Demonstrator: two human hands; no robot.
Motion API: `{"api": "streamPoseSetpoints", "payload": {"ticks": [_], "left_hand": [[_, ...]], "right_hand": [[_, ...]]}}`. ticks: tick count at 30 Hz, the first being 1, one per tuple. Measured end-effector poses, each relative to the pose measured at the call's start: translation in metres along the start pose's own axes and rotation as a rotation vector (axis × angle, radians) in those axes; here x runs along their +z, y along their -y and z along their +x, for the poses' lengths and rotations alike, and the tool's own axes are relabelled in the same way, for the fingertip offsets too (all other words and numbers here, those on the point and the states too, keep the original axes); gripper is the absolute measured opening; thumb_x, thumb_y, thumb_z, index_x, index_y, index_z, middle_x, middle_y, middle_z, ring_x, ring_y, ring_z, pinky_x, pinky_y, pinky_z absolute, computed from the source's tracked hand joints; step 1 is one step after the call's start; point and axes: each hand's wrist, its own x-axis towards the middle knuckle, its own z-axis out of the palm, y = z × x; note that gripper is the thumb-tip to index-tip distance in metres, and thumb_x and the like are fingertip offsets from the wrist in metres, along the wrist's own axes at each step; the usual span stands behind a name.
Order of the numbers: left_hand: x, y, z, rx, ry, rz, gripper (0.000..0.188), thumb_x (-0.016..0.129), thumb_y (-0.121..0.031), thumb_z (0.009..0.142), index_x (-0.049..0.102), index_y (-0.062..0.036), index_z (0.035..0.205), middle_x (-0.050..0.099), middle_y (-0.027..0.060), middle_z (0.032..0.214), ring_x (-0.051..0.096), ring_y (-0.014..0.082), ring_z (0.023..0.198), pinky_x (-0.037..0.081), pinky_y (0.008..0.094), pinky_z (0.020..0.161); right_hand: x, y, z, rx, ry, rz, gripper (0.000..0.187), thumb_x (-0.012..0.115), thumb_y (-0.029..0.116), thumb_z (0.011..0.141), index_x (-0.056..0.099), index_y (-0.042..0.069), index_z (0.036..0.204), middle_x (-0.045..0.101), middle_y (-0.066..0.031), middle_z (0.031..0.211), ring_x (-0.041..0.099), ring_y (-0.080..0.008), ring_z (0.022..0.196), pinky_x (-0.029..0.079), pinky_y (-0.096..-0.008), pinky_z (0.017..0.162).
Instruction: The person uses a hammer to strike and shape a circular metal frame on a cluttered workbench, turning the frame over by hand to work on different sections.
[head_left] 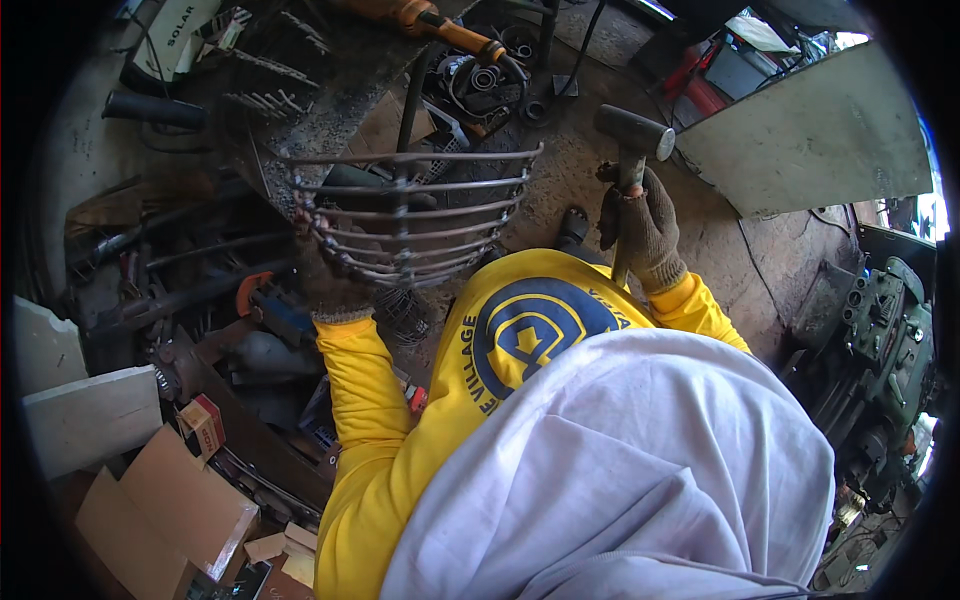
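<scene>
A curved, basket-like cage of welded metal rods (403, 213) sits in front of me, with stacked curved bars crossing an upright rod. My left hand (335, 282), in a dark knitted glove, closes on the cage's lower left side; the bars and shadow partly cover its fingers. To the right, my gloved right hand (650, 232) is wrapped around the handle of a hammer (634, 132). The hammer's heavy metal head points up, apart from the cage.
A rough metal workbench (290, 90) stands beyond the cage, with an orange power tool (440, 28) at its far edge. Scrap metal and an open cardboard box (170, 500) lie left. At right are a grey sheet panel (810, 130) and a green machine (885, 320).
</scene>
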Motion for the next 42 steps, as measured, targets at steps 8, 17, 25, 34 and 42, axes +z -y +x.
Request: {"api": "streamPoseSetpoints", "payload": {"ticks": [8, 17, 25, 34, 42], "left_hand": [[-0.055, -0.008, -0.025, 0.103, 0.02, -0.207, 0.028, 0.057, -0.042, 0.095, 0.063, -0.0164, 0.084, 0.063, -0.0019, 0.072, 0.056, 0.0094, 0.058, 0.046, 0.0265, 0.052], [0.017, -0.031, -0.039, 0.234, -0.115, 0.453, 0.026, 0.061, -0.04, 0.094, 0.062, -0.0144, 0.089, 0.063, -0.0006, 0.076, 0.059, 0.0132, 0.063, 0.047, 0.0287, 0.061], [0.09, 0.027, -0.016, 0.72, -0.291, 1.848, 0.027, 0.063, -0.026, 0.094, 0.066, -0.0014, 0.085, 0.064, 0.0171, 0.075, 0.064, 0.0327, 0.068, 0.048, 0.0371, 0.062], [0.092, 0.034, -0.011, 0.732, -0.243, 1.933, 0.027, 0.062, -0.028, 0.094, 0.065, -0.0026, 0.085, 0.064, 0.0164, 0.074, 0.063, 0.0344, 0.067, 0.049, 0.0392, 0.06], [0.082, 0.032, -0.005, 0.801, -0.3, 1.941, 0.032, 0.059, -0.032, 0.096, 0.066, -0.0034, 0.082, 0.062, 0.0153, 0.07, 0.061, 0.0332, 0.063, 0.047, 0.0394, 0.058]], "right_hand": [[0.036, 0.004, -0.02, 0.022, 0.016, 0.007, 0.041, 0.052, 0.038, 0.099, 0.058, 0.002, 0.117, 0.055, -0.0009, 0.073, 0.052, -0.0084, 0.059, 0.043, -0.0225, 0.052], [0.047, 0.006, -0.029, -0.113, 0.095, -0.173, 0.039, 0.05, 0.032, 0.099, 0.057, -0.002, 0.117, 0.06, -0.003, 0.076, 0.053, -0.008, 0.06, 0.042, -0.0219, 0.053], [0.072, 0.041, -0.027, -0.269, 0.308, -0.445, 0.034, 0.053, 0.026, 0.096, 0.057, -0.001, 0.117, 0.064, -0.0071, 0.083, 0.062, -0.0178, 0.073, 0.048, -0.03, 0.067], [0.087, 0.052, -0.021, -0.274, 0.301, -0.698, 0.034, 0.06, 0.026, 0.093, 0.059, 0.001, 0.115, 0.066, -0.0209, 0.097, 0.065, -0.0389, 0.09, 0.051, -0.0407, 0.077], [0.1, 0.078, -0.022, -0.475, 0.387, -0.71, 0.036, 0.06, 0.016, 0.091, 0.057, 0.002, 0.124, 0.062, -0.0198, 0.122, 0.065, -0.0298, 0.104, 0.052, -0.0375, 0.084]]}}
